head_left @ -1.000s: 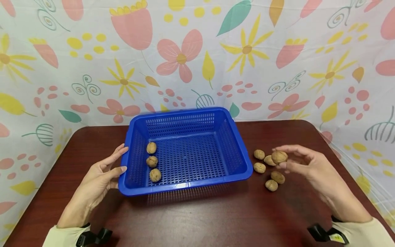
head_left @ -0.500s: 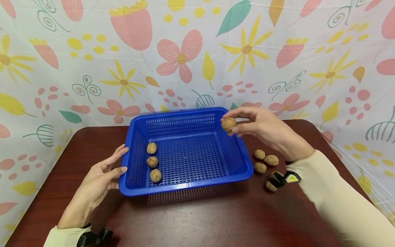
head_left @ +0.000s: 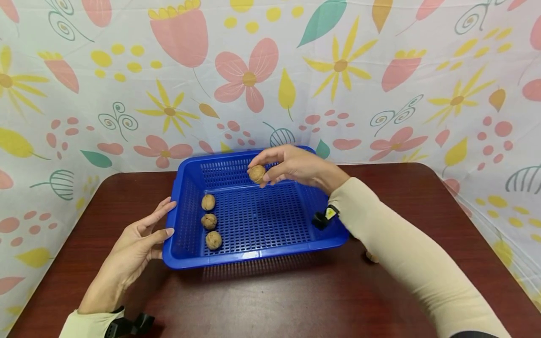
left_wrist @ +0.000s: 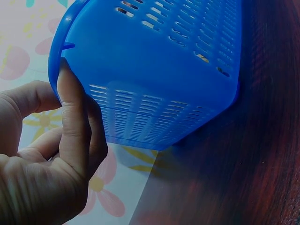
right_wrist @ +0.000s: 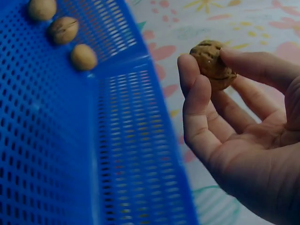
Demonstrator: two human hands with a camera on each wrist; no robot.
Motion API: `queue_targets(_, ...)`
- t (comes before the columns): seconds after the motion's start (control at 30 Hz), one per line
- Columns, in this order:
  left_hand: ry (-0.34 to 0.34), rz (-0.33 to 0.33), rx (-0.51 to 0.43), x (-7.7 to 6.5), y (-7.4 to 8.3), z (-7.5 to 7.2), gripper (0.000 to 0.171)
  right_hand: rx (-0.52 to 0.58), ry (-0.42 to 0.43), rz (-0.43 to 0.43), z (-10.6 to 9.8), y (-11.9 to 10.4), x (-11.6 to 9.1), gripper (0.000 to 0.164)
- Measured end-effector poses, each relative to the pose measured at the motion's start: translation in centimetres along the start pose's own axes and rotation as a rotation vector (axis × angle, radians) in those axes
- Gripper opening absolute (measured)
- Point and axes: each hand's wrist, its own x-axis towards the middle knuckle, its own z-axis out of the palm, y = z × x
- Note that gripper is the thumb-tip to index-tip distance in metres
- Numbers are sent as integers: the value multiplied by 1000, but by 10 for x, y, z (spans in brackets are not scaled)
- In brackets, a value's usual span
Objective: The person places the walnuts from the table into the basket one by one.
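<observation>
In the head view my right hand (head_left: 296, 165) pinches a walnut (head_left: 257, 174) between fingertips and thumb, over the back part of a blue plastic basket (head_left: 270, 248). The right wrist view shows the same walnut (right_wrist: 213, 64) held at the fingertips, apart from the basket wall. Three more walnuts (head_left: 209, 221) lie in a row along the basket's left side, on its perforated floor. My left hand (head_left: 133, 246) grips the basket's left rim; the left wrist view has its fingers (left_wrist: 75, 122) bent at the rim and outer wall.
On the brown table (head_left: 270, 305), right of the basket, a walnut (head_left: 372, 257) peeks out under my right sleeve (head_left: 405, 249), which covers that area. A floral cloth (head_left: 270, 70) hangs close behind the basket.
My right hand has carried the walnut leftward from the loose walnuts on the right, over the basket's right rim, to above its inside. The left hand stays at the rim.
</observation>
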Motion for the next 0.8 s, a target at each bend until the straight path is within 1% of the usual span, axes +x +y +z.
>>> queue_targets(0.13,3,-4,-2,0,-1,0,60,-7,-53,47,11,16,21,44)
queue_targets(0.3,5,-3,10,0,0,-2,60,-81,-111,120,27,28,42,42)
queue_targets(0.43,-3,-5,16,1,0,-1,61,-110,-164,164,36,32,51,40)
queue_targets(0.67,3,-11,25,1,1,-1,62,-152,-313,173,48,39,63,42)
queue_targets(0.8,3,-10,15,1,1,-1,62,-193,-385,210,56,48,69,41)
